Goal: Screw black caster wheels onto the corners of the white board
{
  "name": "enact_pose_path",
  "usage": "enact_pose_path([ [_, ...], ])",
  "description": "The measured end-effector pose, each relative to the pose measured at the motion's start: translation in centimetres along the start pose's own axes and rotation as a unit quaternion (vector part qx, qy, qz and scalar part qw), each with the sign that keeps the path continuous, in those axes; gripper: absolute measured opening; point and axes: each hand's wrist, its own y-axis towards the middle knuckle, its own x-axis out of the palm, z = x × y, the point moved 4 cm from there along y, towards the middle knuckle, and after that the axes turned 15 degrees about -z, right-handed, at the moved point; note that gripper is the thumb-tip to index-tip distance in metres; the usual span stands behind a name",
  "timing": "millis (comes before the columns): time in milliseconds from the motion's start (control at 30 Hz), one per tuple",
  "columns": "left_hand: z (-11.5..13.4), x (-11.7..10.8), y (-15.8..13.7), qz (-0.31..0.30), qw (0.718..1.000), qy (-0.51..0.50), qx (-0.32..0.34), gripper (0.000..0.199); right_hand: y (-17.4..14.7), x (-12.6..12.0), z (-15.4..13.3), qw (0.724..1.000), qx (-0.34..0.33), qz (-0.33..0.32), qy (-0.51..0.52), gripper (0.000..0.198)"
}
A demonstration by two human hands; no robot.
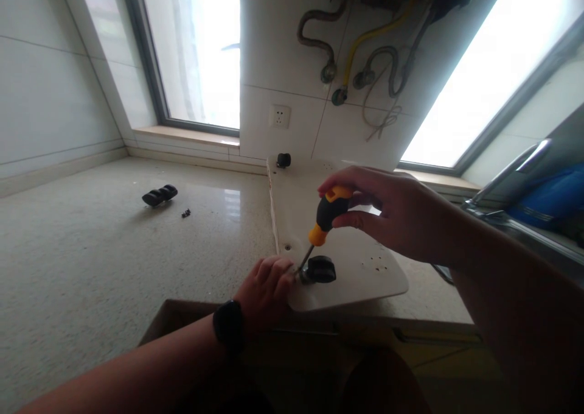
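My right hand [365, 210] is closed around the yellow-and-black handle of a screwdriver [333, 210]. Its shaft slants down to the left, and the tip meets the base of a black fitting [321, 269] on a white board [347, 292] with rounded corners. Beside that tip, my left hand [269, 283] lies with curled fingers on the board's near left corner, gripping it. The fingers partly hide the spot where the tip touches, so I cannot make out the screw head there. Another small black fitting [283, 160] sits at the board's far left corner.
Left on the speckled countertop [109, 243] lie black ribbed pieces [159, 195] and a little pile of dark screws [186, 213]. A sink tap [511, 173] stands at right. Wall pipes [319, 36] and a socket [280, 117] are behind. The counter's front edge runs close to my body.
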Motion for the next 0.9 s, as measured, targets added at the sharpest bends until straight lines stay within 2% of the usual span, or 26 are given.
enact_pose_path([
  [167, 0.1, 0.1, -0.1, -0.003, 1.0, 0.005, 0.009, 0.021, -0.3, 0.2, 0.0, 0.997, 0.051, 0.056, -0.017, 0.038],
  [333, 0.1, 0.1, -0.1, 0.0, 1.0, 0.012, 0.004, 0.023, -0.6, 0.4, -0.7, 0.991, 0.08, 0.08, -0.072, 0.031],
  [533, 0.2, 0.2, -0.2, -0.014, 1.0, 0.016, 0.01, 0.024, -0.8, 0.7, -1.9, 0.973, 0.141, 0.113, -0.144, 0.034],
  [700, 0.4, -0.3, 0.1, -0.009, 1.0, 0.017, 0.014, 0.024, -0.4, 0.8, -1.4, 0.982, 0.122, 0.071, -0.126, 0.031],
  [833, 0.3, -0.8, 0.4, 0.007, 1.0, 0.006, 0.001, 0.028, -0.5, 0.4, -0.7, 0.998, 0.064, -0.011, -0.026, 0.041],
  [900, 0.2, -0.8, 0.4, 0.008, 1.0, 0.0, -0.002, 0.031, -0.6, 0.4, -0.7, 0.997, 0.028, -0.065, 0.041, 0.047],
])
